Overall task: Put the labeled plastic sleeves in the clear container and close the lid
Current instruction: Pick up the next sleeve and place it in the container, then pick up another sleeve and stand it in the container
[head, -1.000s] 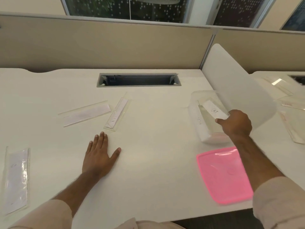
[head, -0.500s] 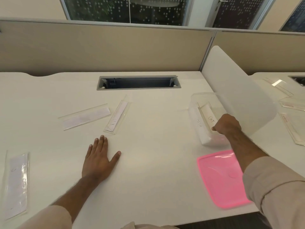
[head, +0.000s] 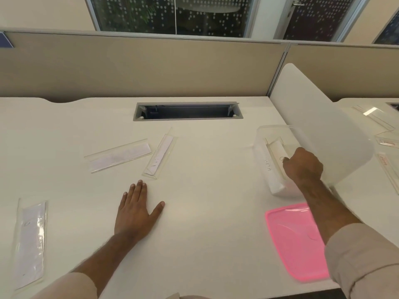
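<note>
Three sleeves loose on the table [head: 205, 212], two inside the clear container [head: 267, 169], one pink lid [head: 295, 240] near right, left hand [head: 136, 210] flat with fingers straight, right hand [head: 303, 167] curled inside container, pinching a sleeve [head: 279, 151].

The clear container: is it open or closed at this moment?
Open. The clear container has no lid on; the pink lid lies flat on the desk nearer the person.

soft, even indoor light, faint shadows under the arms, slight overall softness, wide-angle bending at the edges
</note>
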A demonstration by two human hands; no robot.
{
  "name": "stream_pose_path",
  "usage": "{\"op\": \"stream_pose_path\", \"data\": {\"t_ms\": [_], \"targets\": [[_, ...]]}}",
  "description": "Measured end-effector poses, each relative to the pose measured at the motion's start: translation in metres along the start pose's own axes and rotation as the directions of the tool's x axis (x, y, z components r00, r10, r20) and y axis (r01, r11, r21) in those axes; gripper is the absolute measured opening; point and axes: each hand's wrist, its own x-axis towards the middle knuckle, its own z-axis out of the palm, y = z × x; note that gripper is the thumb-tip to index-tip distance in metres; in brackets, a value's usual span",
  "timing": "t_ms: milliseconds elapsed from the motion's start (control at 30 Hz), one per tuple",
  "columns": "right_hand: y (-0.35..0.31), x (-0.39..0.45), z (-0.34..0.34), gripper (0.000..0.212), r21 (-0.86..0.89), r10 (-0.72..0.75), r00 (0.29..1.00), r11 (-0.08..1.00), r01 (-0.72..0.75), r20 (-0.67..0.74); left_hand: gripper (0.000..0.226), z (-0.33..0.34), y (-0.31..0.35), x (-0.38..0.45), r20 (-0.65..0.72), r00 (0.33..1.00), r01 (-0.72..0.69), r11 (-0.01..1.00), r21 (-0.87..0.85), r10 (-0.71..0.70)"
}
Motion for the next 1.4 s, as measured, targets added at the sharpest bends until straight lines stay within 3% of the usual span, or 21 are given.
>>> {"op": "stream_pose_path", "data": {"t_ms": [100,167,300,400,567,667,1167,1400], "targets": [[-0.015,-0.016,0.001,0.028,0.011,-0.188,0.947,0.98,0.198,-0.261,0.087,-0.007,0.002,0.003,-0.035,0.999,0.021,0.997,-0.076,-0.023],[-0.028,-0.028,0.005,0.025,0.03,-0.272,0.9,0.954,0.3,-0.339,0.074,-0.014,0.004,0.008,-0.095,0.994,0.045,0.985,-0.164,-0.061],[-0.058,-0.054,0.018,0.02,0.134,-0.345,0.863,0.899,0.417,-0.37,0.052,-0.027,0.012,0.025,-0.192,0.96,0.123,0.925,-0.359,-0.203],[-0.077,-0.071,0.031,0.017,0.228,-0.387,0.86,0.852,0.472,-0.334,0.048,-0.033,0.018,0.04,-0.177,0.944,0.165,0.864,-0.476,-0.278],[-0.103,-0.091,0.046,0.013,0.36,-0.422,0.87,0.794,0.49,-0.254,0.05,-0.033,0.027,0.066,0.01,0.905,0.332,0.691,-0.642,-0.425],[-0.113,-0.1,0.052,0.012,0.433,-0.43,0.874,0.76,0.485,-0.225,0.031,-0.031,0.031,0.075,0.096,0.866,0.406,0.577,-0.709,-0.491],[-0.106,-0.125,0.068,0.013,0.715,-0.383,0.922,0.63,0.302,-0.052,0.022,-0.048,0.011,0.027,0.023,0.905,0.287,0.573,-0.768,-0.424],[-0.104,-0.141,0.055,0.041,0.784,-0.454,0.89,0.562,0.262,0.028,0.018,-0.082,-0.009,-0.003,0.012,0.949,0.192,0.547,-0.815,-0.315]]}}
